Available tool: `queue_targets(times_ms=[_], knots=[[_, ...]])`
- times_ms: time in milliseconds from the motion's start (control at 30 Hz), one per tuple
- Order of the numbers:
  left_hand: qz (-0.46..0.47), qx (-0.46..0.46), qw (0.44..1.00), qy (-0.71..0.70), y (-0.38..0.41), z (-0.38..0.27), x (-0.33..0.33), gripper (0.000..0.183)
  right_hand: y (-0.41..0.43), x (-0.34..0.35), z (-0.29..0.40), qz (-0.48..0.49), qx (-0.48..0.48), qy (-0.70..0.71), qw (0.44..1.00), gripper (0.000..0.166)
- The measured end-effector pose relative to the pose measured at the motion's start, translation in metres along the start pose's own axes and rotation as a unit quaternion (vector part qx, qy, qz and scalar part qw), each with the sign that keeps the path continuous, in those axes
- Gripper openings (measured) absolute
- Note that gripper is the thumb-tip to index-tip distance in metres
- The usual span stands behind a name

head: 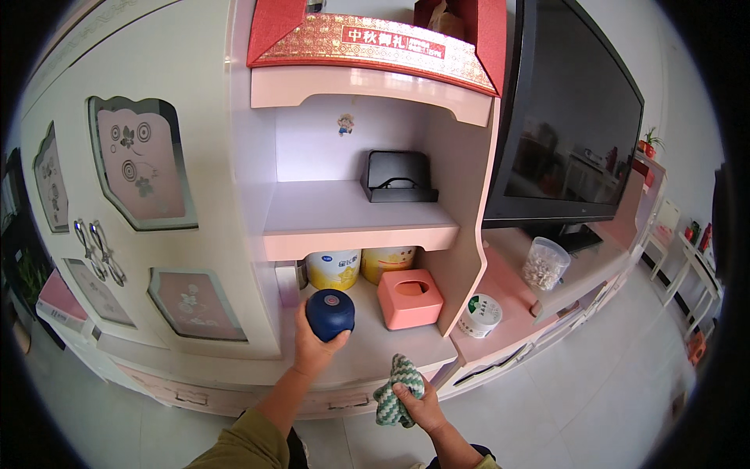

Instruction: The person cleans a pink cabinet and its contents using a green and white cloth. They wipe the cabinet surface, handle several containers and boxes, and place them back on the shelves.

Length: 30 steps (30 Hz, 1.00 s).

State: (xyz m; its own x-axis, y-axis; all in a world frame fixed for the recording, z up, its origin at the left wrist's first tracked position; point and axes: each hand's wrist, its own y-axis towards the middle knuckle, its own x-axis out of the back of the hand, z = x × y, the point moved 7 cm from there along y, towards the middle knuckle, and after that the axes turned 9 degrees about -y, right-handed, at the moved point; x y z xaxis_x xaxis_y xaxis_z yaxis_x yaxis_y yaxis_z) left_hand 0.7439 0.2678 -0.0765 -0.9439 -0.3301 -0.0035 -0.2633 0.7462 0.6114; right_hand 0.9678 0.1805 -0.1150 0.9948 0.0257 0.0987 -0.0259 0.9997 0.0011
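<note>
My left hand grips a dark blue rounded container with a button-like disc on top, at the front of the cabinet's lower shelf. Whether its base touches the shelf cannot be told. In my right hand is a bunched green-and-white zigzag cloth, held in front of the cabinet's front edge. A coral tissue box stands on the shelf to the right of the blue container. Behind these are two yellow-and-white cans, partly hidden by the shelf above.
A black stand occupies the middle shelf. A red-and-gold gift box sits on top. On the right are a television, a clear tub of small pieces and a round white tub. Cabinet doors with metal handles flank the left.
</note>
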Motion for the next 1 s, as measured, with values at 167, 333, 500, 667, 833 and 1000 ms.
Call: queue_targets(times_ms=[167, 333, 500, 667, 833, 1000], knots=[[0.018, 0.031, 0.999, -0.039, 0.009, 0.024, 0.008, 0.091, -0.001, 0.004, 0.001, 0.005, 0.004, 0.001, 1.0, 0.041], [0.061, 0.039, 0.997, 0.013, 0.012, 0.012, 0.016, 0.088, -0.001, 0.006, -0.008, 0.023, -0.018, -0.001, 1.0, 0.04], [0.078, 0.005, 0.991, 0.108, 0.009, 0.007, 0.019, 0.091, 0.0, 0.004, -0.014, 0.042, -0.036, -0.017, 0.998, 0.043], [0.035, -0.162, 0.95, 0.263, -0.011, -0.071, 0.017, 0.08, 0.001, 0.004, -0.012, 0.045, -0.042, -0.011, 0.998, 0.044], [0.109, -0.292, 0.912, 0.268, 0.006, -0.15, -0.016, 0.035, 0.003, 0.004, -0.003, 0.044, -0.046, 0.02, 0.998, 0.047], [0.122, -0.302, 0.926, 0.189, 0.101, -0.172, -0.077, 0.018, 0.01, 0.01, -0.014, 0.034, -0.056, 0.01, 0.998, 0.043]])
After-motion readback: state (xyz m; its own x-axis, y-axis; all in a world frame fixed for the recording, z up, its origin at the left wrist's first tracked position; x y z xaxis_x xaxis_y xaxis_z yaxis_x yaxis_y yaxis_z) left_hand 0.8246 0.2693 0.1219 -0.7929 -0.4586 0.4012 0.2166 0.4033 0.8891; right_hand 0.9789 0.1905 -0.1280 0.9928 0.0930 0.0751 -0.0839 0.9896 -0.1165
